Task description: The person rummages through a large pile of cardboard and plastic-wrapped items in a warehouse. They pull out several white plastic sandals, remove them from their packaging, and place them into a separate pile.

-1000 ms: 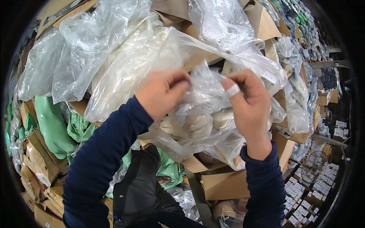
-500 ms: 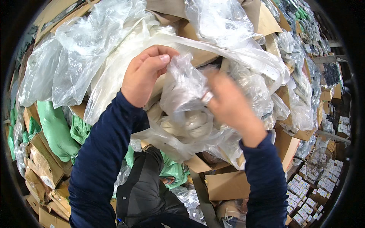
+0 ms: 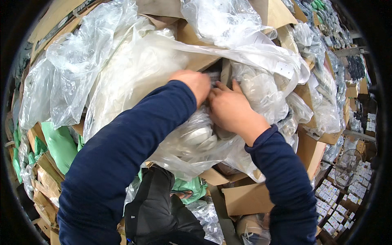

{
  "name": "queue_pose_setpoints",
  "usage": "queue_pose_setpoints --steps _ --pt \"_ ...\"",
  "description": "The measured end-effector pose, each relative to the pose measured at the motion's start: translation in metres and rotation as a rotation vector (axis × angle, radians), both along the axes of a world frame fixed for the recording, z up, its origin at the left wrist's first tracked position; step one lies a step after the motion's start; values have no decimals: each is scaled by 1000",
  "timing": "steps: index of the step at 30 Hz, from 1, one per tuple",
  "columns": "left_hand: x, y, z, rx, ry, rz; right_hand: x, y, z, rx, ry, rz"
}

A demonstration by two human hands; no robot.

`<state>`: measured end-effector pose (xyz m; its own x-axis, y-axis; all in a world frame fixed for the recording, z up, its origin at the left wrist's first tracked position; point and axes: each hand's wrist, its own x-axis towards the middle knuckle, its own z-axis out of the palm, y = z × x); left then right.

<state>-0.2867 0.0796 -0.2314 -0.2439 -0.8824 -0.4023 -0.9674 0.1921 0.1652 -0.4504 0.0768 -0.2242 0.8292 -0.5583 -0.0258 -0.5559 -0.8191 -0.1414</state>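
Note:
My left hand [image 3: 192, 85] is curled beside a dark gap in the pile, its fingertips hidden; I cannot make out what it holds. Close against it, my right hand [image 3: 233, 107] reaches into the same gap with its fingers bent down and partly apart. A grey, blurred thing [image 3: 214, 76] shows inside the gap, just beyond the hands. Below the hands lies a clear plastic bag [image 3: 196, 132] with pale rounded contents. A large milky plastic sheet [image 3: 134, 73] spreads to the left of my hands, and crumpled clear plastic bags [image 3: 261, 87] lie to the right.
Cardboard flaps [image 3: 196, 34] stand behind the hands, and an open cardboard box [image 3: 249, 199] is below. Green sacks [image 3: 61, 145] and torn cardboard [image 3: 49, 175] lie at the left. At the far right are a fan [image 3: 348, 167] and many small white boxes [image 3: 337, 212].
Both hands have moved together into the gap, the left one to the right and downward. The small clear bag that was held up between them is no longer raised there.

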Motion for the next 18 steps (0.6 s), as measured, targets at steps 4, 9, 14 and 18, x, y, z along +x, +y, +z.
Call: queue_pose_setpoints --steps 4,9,14,18 --pt "-29 -24 -45 -15 87 -208 -33 5 6 -14 296 -2" --pt "-45 -52 -100 -116 111 275 -63 8 17 -31 165 -2" --pt "-31 -59 -111 -42 -18 81 -65 12 12 -75 50 -63" --pt "-24 -42 -75 -32 75 11 -70 19 9 -71 63 -102"
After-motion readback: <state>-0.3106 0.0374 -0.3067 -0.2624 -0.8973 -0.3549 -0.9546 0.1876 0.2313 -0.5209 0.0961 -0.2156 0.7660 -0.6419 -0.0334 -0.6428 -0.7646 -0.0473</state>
